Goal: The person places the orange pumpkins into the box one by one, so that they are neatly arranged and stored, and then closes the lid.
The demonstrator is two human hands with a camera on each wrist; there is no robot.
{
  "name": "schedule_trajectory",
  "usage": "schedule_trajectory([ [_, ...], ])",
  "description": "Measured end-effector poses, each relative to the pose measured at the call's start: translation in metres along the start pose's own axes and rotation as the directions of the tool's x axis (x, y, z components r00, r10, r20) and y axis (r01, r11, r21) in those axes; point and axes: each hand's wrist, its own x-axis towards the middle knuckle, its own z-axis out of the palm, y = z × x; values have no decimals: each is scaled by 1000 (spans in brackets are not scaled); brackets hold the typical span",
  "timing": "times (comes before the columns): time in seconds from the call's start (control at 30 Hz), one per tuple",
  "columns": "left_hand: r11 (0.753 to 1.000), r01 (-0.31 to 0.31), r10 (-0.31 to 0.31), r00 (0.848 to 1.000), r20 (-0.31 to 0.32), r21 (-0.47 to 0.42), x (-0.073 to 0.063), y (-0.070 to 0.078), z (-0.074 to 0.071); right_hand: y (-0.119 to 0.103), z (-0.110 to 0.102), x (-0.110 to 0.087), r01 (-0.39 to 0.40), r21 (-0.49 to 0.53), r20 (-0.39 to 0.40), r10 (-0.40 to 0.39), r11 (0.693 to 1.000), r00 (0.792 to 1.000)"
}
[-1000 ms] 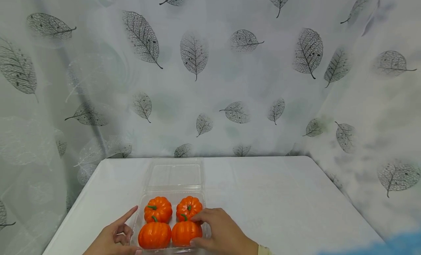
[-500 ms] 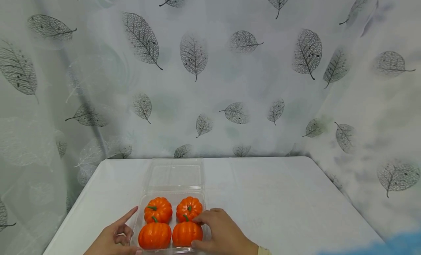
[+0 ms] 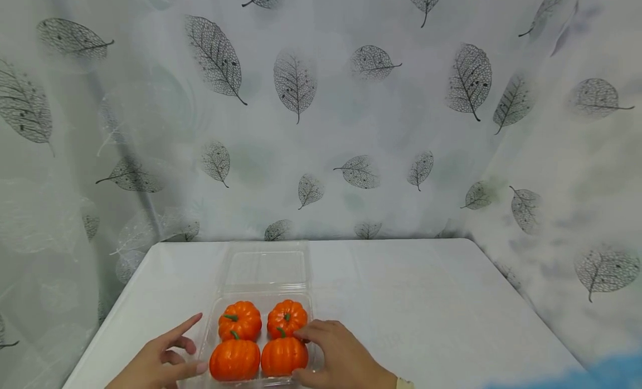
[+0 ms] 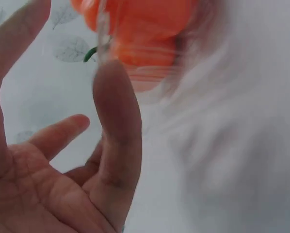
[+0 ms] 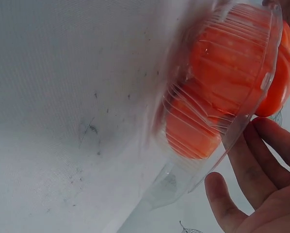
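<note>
Several small orange pumpkins with green stems sit two by two in a clear plastic clamshell box (image 3: 213,316), its lid folded back flat behind them. My right hand (image 3: 346,355) holds the front right pumpkin (image 3: 284,356), the index fingertip on its upper right side and the thumb low at its front. In the right wrist view, fingers (image 5: 261,160) bend close beside the box's wall. My left hand (image 3: 155,358) is at the box's left side, index finger pointing out straight. In the left wrist view its thumb tip (image 4: 111,82) lies right at the box's edge.
The box stands on the left half of a white table (image 3: 431,311). A leaf-printed curtain (image 3: 331,121) hangs behind the table and along both sides. Something blurred and blue (image 3: 602,372) shows in the lower right corner.
My left hand has moved a little left, its thumb lifting from the box's front left corner and its fingers spreading. The right hand stays at the front right pumpkin, which has barely shifted.
</note>
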Motion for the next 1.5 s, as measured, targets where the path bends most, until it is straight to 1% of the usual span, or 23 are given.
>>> schedule_trajectory([
  [0.1, 997, 30, -23, 995, -94, 75, -5, 20, -7, 6, 2, 0, 59, -21, -32, -60, 998, 998],
  [0.17, 991, 26, -8, 990, -141, 128, -8, 34, -11, 9, 2, 1, 82, -36, -50, -83, 996, 995],
  [0.33, 985, -27, 55, 985, -163, 169, -15, 66, -19, 11, -5, 3, 132, -18, -83, -133, 991, 988],
  [0.43, 977, -149, 176, 968, -177, 154, -17, 78, -22, 11, -12, 9, 191, 23, -120, -187, 981, 975],
  [0.5, 950, -277, 302, 933, -198, 144, -18, 84, -23, 11, -18, 15, 217, 62, -149, -206, 974, 967],
  [0.6, 864, -494, 504, 836, -217, 102, -18, 95, -25, 12, -27, 25, 233, 129, -194, -206, 964, 959],
  [0.67, 796, -604, 596, 774, -211, 33, -17, 103, -27, 13, -33, 33, 237, 206, -220, -191, 949, 956],
  [0.73, 722, -688, 670, 721, -177, -73, -15, 110, -31, 13, -41, 41, 254, 321, -245, -179, 913, 953],
  [0.8, 656, -734, 721, 679, -141, -176, -14, 116, -35, 13, -49, 49, 284, 448, -272, -173, 848, 946],
  [0.93, 519, -768, 812, 580, -63, -377, -6, 121, -45, 14, -62, 64, 358, 663, -336, -166, 657, 927],
  [0.97, 475, -751, 831, 555, -48, -459, -3, 121, -47, 15, -65, 67, 365, 704, -346, -156, 609, 925],
  [1.03, 367, -646, 861, 508, -18, -669, 4, 119, -52, 17, -69, 74, 360, 776, -350, -121, 518, 929],
  [1.1, 253, -461, 878, 478, 2, -850, 12, 115, -57, 20, -73, 80, 335, 845, -335, -76, 416, 939],
  [1.13, 189, -350, 887, 461, 7, -918, 16, 113, -59, 23, -74, 83, 320, 875, -322, -56, 363, 945],
  [1.17, 131, -237, 892, 452, 10, -963, 19, 111, -62, 25, -75, 85, 303, 901, -307, -37, 310, 951],
  [1.2, 88, -142, 893, 449, 15, -986, 23, 109, -64, 29, -76, 88, 290, 923, -294, -21, 253, 956],
  [1.23, 57, -72, 891, 453, 18, -996, 26, 107, -67, 33, -76, 91, 277, 943, -281, -6, 186, 960],
  [1.27, 26, -2, 888, 460, 23, -1000, 30, 105, -70, 36, -76, 93, 267, 956, -270, 10, 121, 963],
  [1.3, 2, 50, 880, 474, 25, -999, 35, 101, -73, 40, -76, 95, 258, 964, -260, 26, 59, 965],
  [1.33, -21, 89, 866, 500, 26, -996, 39, 97, -76, 44, -75, 97, 249, 969, -249, 40, 0, 968],
  [1.4, -55, 121, 817, 576, 25, -991, 48, 88, -80, 53, -72, 101, 233, 967, -226, 75, -101, 971],
  [1.43, -65, 123, 789, 613, 25, -990, 52, 83, -82, 57, -70, 102, 228, 965, -217, 92, -130, 972],
  [1.5, -77, 119, 728, 685, 26, -990, 61, 71, -84, 66, -65, 104, 212, 964, -193, 126, -161, 973],
])
